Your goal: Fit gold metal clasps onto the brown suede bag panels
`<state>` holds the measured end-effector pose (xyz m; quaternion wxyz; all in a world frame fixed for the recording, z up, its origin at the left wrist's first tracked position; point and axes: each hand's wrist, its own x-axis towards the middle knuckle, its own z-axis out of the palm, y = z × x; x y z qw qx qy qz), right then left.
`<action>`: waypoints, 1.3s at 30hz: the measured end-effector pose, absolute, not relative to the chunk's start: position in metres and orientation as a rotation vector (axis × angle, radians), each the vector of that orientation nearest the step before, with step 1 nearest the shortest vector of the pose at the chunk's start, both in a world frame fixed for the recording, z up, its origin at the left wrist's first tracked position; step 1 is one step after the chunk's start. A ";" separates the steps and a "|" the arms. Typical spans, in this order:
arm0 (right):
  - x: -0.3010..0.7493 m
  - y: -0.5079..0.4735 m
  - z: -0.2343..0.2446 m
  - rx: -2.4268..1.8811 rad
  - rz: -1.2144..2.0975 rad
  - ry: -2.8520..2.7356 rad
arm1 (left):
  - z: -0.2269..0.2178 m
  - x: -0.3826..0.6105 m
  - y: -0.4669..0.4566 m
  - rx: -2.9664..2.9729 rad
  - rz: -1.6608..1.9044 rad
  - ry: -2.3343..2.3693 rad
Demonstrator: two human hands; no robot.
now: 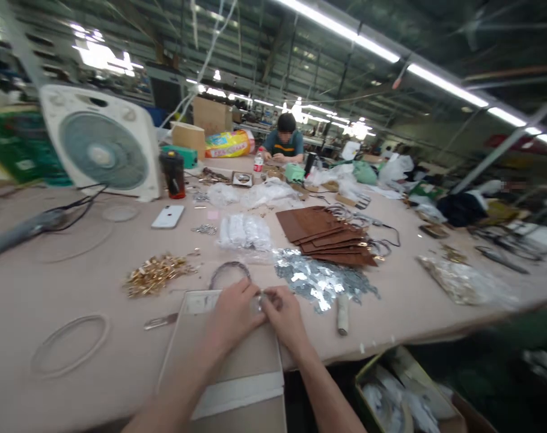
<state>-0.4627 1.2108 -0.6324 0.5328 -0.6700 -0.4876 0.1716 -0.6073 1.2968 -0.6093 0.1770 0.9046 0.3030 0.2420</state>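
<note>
My left hand (235,313) and my right hand (285,316) meet over the far right corner of a flat beige panel (237,355) with a pale strip across it. Between their closed fingertips is a small shiny piece (258,302), mostly covered, its kind unclear. Just beyond the panel's far edge a dark thin loop (228,270) curves up. Silvery flat metal plates (321,279) lie in a spread pile right of my hands, and gold-coloured metal fittings (158,273) are heaped to the left. A flat metal strip (160,322) lies by the panel's left edge.
Stacked brown leather pieces (323,231) lie beyond the plates, with a plastic-wrapped pack (244,231) beside them. A short roll (342,316) stands near the table edge. Left are a phone (168,216), a fan (104,144) and a pale ring (70,346). A person (283,141) sits opposite.
</note>
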 end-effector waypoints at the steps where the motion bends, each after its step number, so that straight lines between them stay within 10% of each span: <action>1: -0.462 1.207 -0.629 -1.566 0.409 -1.141 | -0.610 -0.605 1.298 2.568 0.676 0.850; 12: -0.349 1.110 -0.641 -2.009 -0.346 -1.004 | -0.608 -0.600 1.302 2.580 0.577 0.807; 28: -0.281 1.104 -0.644 -1.966 -0.465 -0.998 | -0.607 -0.601 1.294 2.606 0.644 0.832; 39: -0.302 1.174 -0.600 -1.938 0.038 -1.429 | -0.611 -0.601 1.286 2.708 0.684 0.892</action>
